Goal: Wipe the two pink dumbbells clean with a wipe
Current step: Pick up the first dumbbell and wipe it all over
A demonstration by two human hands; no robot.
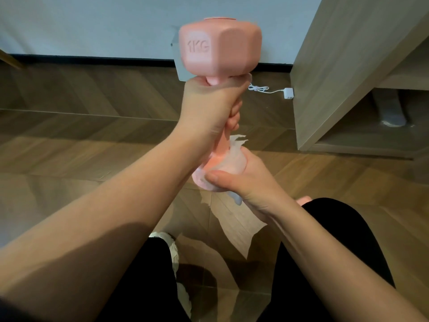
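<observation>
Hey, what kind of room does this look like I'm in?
Probably a room at home, maybe a bedroom or living room: wooden herringbone floor, a light wooden cabinet with an open lower shelf, and a white charger with its cable lying by the pale wall.

Open floor (81, 135): clear left of the left hand's fingers (234, 112). Cabinet (348, 66): blocks the way right of those fingers. Charger (288, 93) with cord: on the floor just beyond them. Right hand's fingers (214, 176): knees (336, 217) close below, bare floor between.
</observation>
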